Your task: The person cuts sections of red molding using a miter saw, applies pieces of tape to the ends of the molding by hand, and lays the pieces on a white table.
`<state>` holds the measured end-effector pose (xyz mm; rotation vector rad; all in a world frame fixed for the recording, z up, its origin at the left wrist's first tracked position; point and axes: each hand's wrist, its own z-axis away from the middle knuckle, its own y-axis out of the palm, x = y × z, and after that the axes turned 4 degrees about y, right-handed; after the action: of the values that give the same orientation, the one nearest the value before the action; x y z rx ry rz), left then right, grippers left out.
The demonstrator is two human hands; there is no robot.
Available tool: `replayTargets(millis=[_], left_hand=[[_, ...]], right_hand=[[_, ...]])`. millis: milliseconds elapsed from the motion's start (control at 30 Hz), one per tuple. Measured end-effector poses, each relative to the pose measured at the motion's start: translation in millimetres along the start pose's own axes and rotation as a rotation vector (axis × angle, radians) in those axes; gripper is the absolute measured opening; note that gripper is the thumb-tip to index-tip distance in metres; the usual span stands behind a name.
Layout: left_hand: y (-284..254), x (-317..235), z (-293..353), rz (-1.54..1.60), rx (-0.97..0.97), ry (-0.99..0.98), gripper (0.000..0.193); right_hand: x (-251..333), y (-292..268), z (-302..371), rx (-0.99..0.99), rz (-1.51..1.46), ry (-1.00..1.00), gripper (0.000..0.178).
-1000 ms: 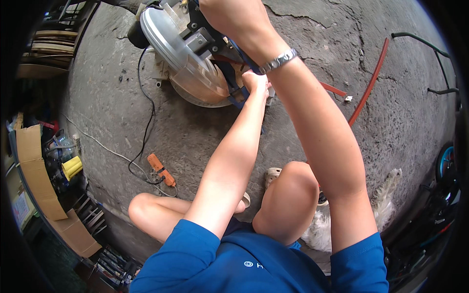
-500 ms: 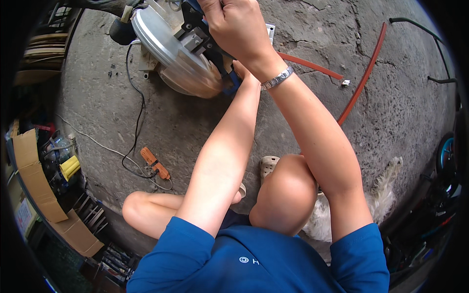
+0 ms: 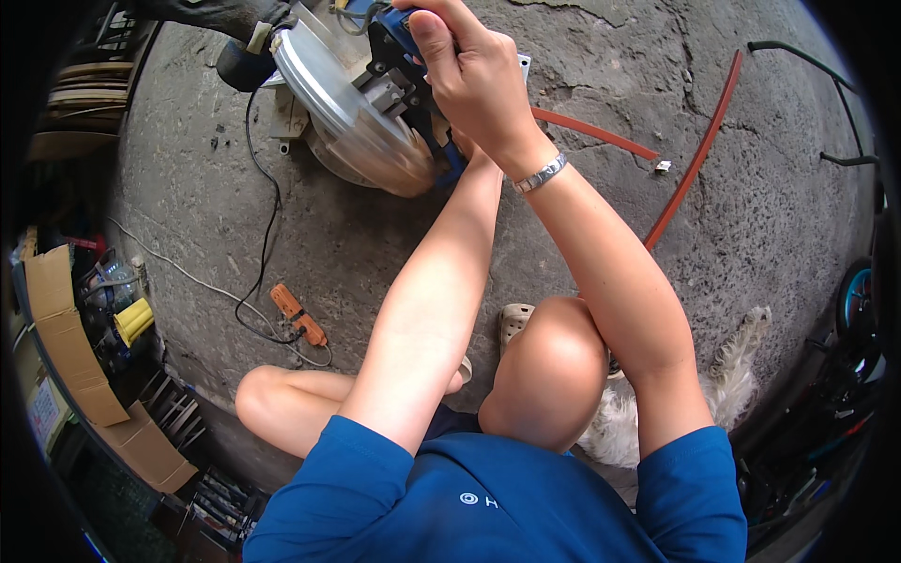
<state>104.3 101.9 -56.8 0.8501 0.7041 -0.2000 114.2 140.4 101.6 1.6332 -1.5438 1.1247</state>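
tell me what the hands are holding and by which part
The right hand grips the saw by its blue top handle. The left hand is hidden behind it.

Right hand (image 3: 474,80) raised at the top of the view, fingers curled in a closed grip, thumb uppermost, wrist bent. Left forearm extends straight upward beneath it; the left hand is hidden behind the right wrist. Both knees are bent.
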Motion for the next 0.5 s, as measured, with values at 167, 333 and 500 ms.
replayTargets(millis=[167, 333, 500], left_hand=[[-1.9, -3.2, 0.0, 0.016, -0.020, 0.010, 0.022], [1.9, -0.9, -1.4, 0.027, -0.019, 0.014, 0.022], [4.6, -0.2, -2.4, 0.027, -0.016, 0.020, 0.023]], right_hand=[[-1.8, 2.1, 4.5, -0.001, -0.048, 0.022, 0.023], [-1.7, 0.8, 6.1, 0.012, -0.059, 0.048, 0.023], [-3.0, 0.2, 7.8, 0.032, -0.052, 0.060, 0.024]])
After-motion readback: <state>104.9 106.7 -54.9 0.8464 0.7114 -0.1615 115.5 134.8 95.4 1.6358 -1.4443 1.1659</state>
